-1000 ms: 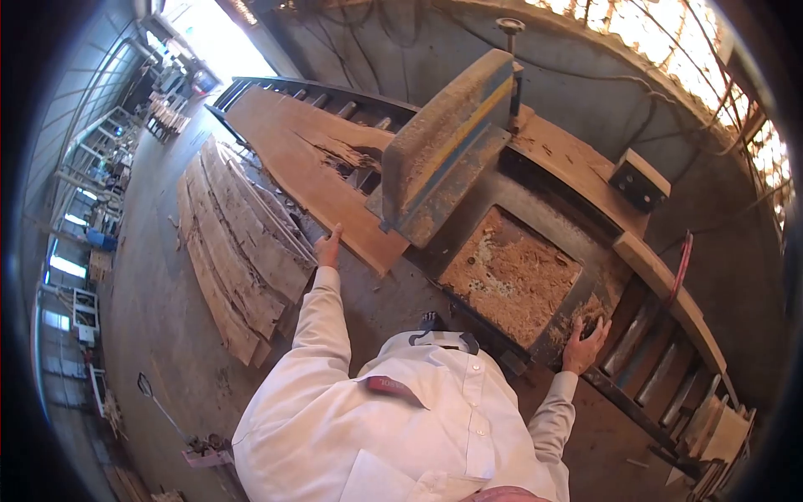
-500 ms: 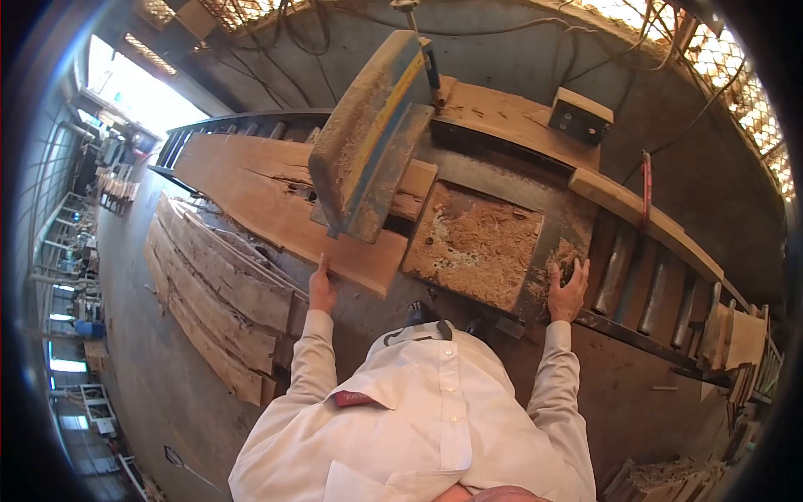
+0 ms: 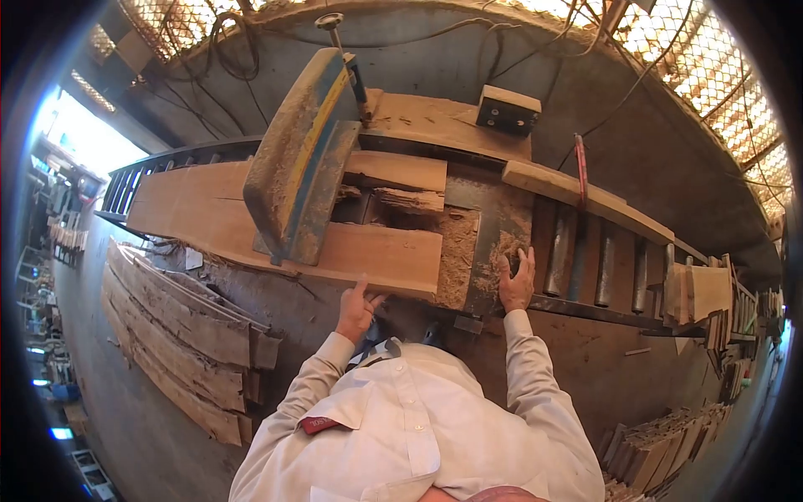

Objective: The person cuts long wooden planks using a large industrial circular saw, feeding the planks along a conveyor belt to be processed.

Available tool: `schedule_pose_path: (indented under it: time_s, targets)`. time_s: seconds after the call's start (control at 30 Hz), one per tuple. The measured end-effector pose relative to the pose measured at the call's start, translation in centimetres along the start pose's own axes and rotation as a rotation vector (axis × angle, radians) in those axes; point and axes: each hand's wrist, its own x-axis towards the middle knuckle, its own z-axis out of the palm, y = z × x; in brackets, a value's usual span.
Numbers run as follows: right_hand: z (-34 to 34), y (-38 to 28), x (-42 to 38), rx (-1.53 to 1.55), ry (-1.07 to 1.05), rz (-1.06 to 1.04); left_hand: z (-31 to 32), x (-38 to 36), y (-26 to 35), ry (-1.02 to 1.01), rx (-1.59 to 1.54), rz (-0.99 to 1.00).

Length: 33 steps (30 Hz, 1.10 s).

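A long wooden plank (image 3: 389, 261) lies on the machine bed, passing under the saw's dusty guard (image 3: 288, 159). Its near end is split, with a ragged, rotten gap between two prongs. My left hand (image 3: 360, 311) is at the plank's front edge, fingers apart, the index finger pointing at the wood; contact is hard to tell. Right of the plank's end, my right hand (image 3: 516, 284) rests spread at the front edge of the metal table (image 3: 492, 251), beside a small heap of sawdust (image 3: 506, 248). More sawdust (image 3: 457, 259) covers the plate beside the plank's end.
Metal rollers (image 3: 602, 263) continue to the right, with a wooden fence strip (image 3: 585, 197) and a red clamp (image 3: 580, 167) behind them. Rough slabs (image 3: 184, 335) are stacked on the left. Cut pieces (image 3: 669, 448) lie on the floor at the lower right.
The plank has slid rightward past the guard and now covers much of the sawdust-strewn plate. My left hand shifts from holding its edge to a pointing finger. My right hand stays at the table.
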Motion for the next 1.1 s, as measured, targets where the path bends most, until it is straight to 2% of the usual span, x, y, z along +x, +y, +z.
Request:
schedule_pose_path:
  time_s: [0.47,0.97,1.1]
  targets:
    - [0.2,0.9,0.4,0.140,-0.001,-0.023,6.3,-1.9,-5.9,-0.106,0.055,-0.191]
    - [0.4,1.3,0.5,0.157,-0.008,-0.087,8.4,-2.3,-8.8,-0.155,0.070,-0.184]
    - [0.2,1.2,0.6,0.222,-0.004,-0.091,8.7,-2.3,-9.2,-0.152,0.107,-0.234]
